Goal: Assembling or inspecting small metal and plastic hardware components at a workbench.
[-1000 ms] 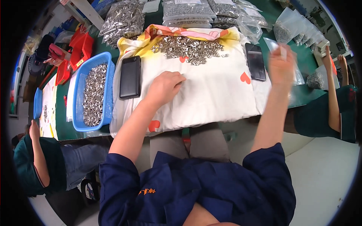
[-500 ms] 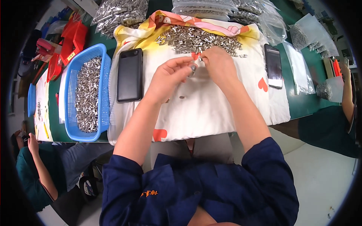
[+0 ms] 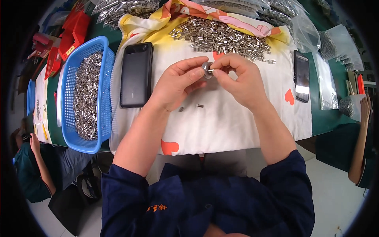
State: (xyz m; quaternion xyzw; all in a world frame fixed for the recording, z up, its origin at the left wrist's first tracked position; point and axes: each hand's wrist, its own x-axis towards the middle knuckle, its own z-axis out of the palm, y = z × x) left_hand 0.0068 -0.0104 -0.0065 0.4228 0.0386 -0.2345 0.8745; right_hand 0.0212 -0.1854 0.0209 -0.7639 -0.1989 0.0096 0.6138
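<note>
Over the middle of the white cloth (image 3: 237, 122), my left hand (image 3: 177, 83) grips a rounded grey metal piece (image 3: 206, 68) between thumb and fingers. My right hand (image 3: 244, 81) pinches a small silvery metal cylinder (image 3: 211, 70) and brings it up against that rounded piece. Whether the cylinder sits in a hole there, I cannot tell. Beyond my hands lies a heap of similar small metal cylinders (image 3: 225, 37). Two loose ones, a metal cylinder (image 3: 200, 106) and another cylinder (image 3: 181, 109), rest on the cloth nearer to me.
Left of my hands lies a black rectangular device (image 3: 136, 75), then a blue basket (image 3: 106, 94) filled with small metal parts. A phone (image 3: 301, 75) lies at the right. Bags of metal parts (image 3: 128, 10) line the back, with red bins (image 3: 73, 35) far left. People sit on both sides.
My right hand has drawn back from the edge of the heap with a cylinder and met the rounded piece in my left hand. The view has shifted slightly.
</note>
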